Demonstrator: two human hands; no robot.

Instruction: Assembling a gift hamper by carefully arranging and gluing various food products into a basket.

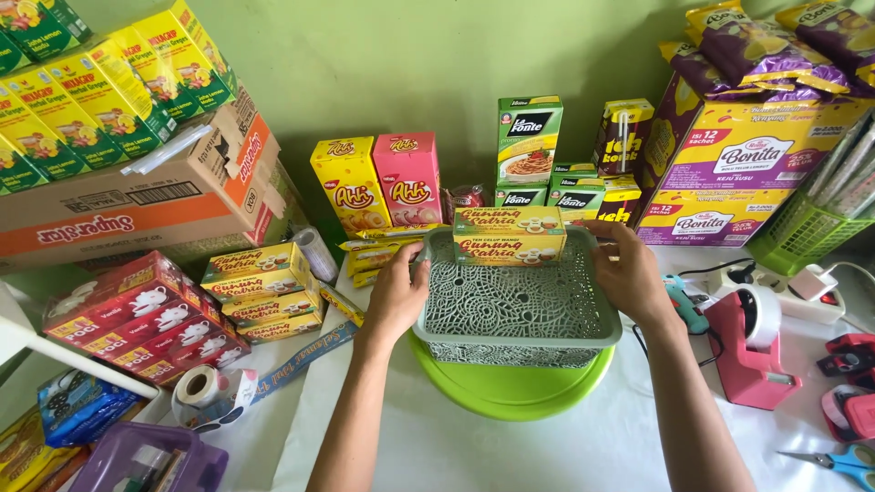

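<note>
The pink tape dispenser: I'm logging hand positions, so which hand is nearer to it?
Right. The right hand grips the grey basket's right rim, just left of the pink tape dispenser. The left hand holds the opposite rim, farther away.

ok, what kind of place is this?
Probably a home packing table for food hampers: stacked snack boxes against the wall, a pink tape dispenser, and both hands on a grey basket.
</note>
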